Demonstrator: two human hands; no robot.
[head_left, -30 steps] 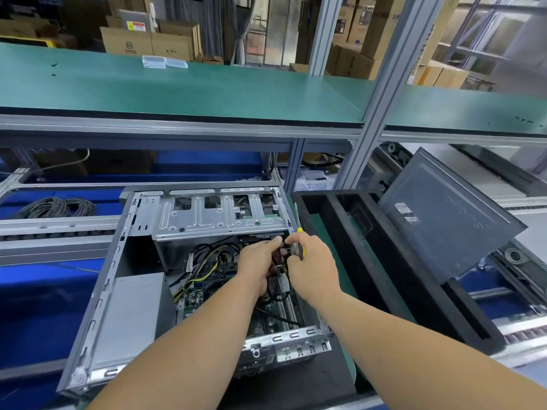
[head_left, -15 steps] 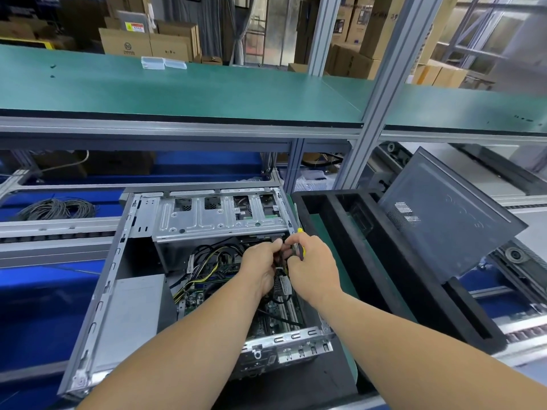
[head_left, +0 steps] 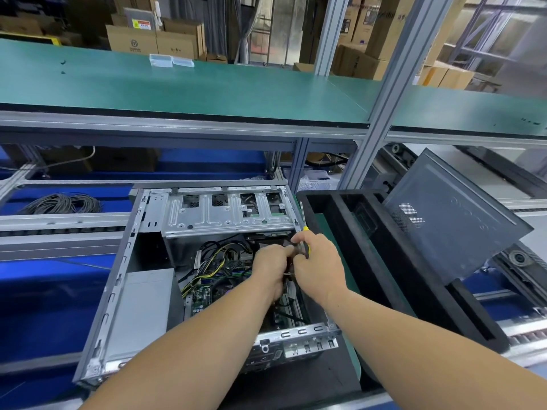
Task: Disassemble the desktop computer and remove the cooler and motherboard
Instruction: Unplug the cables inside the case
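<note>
- The desktop computer case (head_left: 118, 291) lies on its side on the desk (head_left: 340, 253), side panel off, open top facing up; its metal rim frames the whole opening.
- Inside, the motherboard (head_left: 204, 294) sits on the case floor, partly covered by yellow and black cables (head_left: 213, 261). The cooler cannot be made out behind the hands.
- The left hand (head_left: 269, 267) reaches in over the board, fingers curled around a small dark part that is too hidden to name.
- The right hand (head_left: 318, 264) meets it just beside the case's right wall, pinching the same area while gripping a screwdriver (head_left: 305, 241) with a yellow and black handle, shaft pointing up along the rim.
- The drive cage (head_left: 228, 214) roofs the far end of the opening, leaving the hands a narrow gap below its edge.
- A grey power supply (head_left: 142, 306) fills the left side.
- A black foam tray (head_left: 384, 261) lies just right of the case; the removed side panel (head_left: 455, 217) leans tilted on it.
- Cardboard boxes (head_left: 154, 39) behind the green shelf (head_left: 177, 90) carry a round logo and a yellow label, both unreadable.
</note>
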